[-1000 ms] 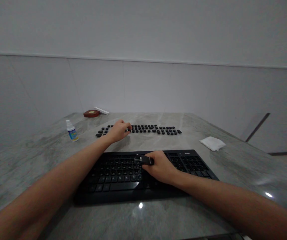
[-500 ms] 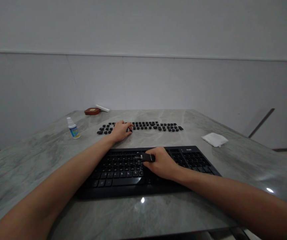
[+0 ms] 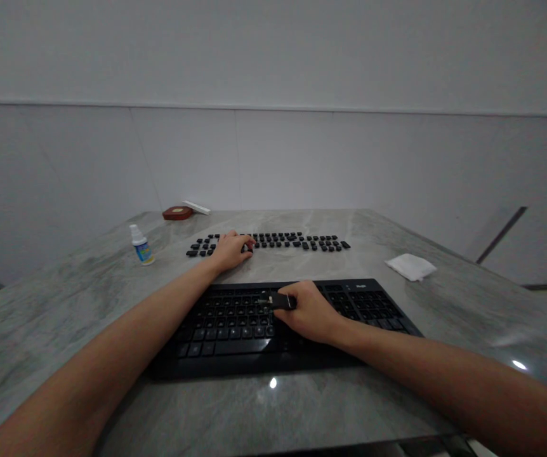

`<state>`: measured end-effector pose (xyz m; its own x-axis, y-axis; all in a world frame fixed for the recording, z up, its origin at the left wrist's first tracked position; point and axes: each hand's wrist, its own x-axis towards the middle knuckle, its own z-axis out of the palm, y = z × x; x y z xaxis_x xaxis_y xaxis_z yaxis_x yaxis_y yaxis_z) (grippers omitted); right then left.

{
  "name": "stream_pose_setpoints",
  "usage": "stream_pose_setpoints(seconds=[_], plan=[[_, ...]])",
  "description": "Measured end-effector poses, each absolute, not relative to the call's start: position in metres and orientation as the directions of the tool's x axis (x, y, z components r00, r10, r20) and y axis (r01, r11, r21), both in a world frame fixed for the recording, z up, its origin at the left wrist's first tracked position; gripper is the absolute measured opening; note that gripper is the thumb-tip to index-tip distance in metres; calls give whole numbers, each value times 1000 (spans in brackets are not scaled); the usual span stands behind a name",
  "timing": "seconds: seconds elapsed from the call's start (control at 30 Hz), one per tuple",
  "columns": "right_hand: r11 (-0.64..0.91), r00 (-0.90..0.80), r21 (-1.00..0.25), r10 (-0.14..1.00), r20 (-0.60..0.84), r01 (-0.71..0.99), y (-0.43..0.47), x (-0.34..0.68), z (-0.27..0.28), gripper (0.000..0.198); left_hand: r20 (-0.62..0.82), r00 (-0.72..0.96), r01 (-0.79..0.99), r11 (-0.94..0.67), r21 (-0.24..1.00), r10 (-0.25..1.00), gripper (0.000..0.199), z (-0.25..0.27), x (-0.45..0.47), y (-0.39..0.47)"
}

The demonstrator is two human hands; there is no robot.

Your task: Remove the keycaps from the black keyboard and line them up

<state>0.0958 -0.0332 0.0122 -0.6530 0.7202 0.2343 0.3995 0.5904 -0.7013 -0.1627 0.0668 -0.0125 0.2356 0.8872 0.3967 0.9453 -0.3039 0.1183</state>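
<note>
Barely anything has changed since a second ago: the puller [image 3: 280,300] is kept clamped in right hand [image 3: 309,312] fingers over the keyboard [image 3: 235,330], while left hand [image 3: 230,249] fingers stay pinched on a keycap [image 3: 246,248] at 12 o'clock.

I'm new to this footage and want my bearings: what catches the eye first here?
A black keyboard lies near the front of the grey table, with the right hand resting on it and holding a small dark tool. Behind it, loose black keys lie in rows, and the left hand is among them. A small bottle stands left; a white cloth lies right.
</note>
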Motion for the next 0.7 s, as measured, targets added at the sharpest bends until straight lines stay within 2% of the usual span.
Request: stream_pose_setpoints(seconds=[0.2,0.27,0.37,0.43,0.5,0.63,0.7], plan=[[582,-648,-716,723,239,385,-30,96,10,29,475,260,934,-344,100,841,21,16,-140,39],[577,-646,-728,723,245,370,-29,97,9,28,463,393,881,-470,59,795,18,25,-124,13],[591,-636,-727,719,279,349,-27,99,9,27,348,609,755,-655,20,712,24,28,-102,-36],[619,-660,-716,689,298,323,-25,103,9,26,310,635,731,-680,57,708,28,23,-98,-66],[692,-751,-662,592,292,289,-21,108,9,20,329,611,726,-675,130,720,31,18,-100,-86],[918,-907,-384,239,347,94,-15,119,8,11,221,630,718,-667,200,745,37,17,-112,-99],[956,-916,-292,150,372,38,-14,123,8,10,214,651,694,-686,220,728,42,20,-114,-99]])
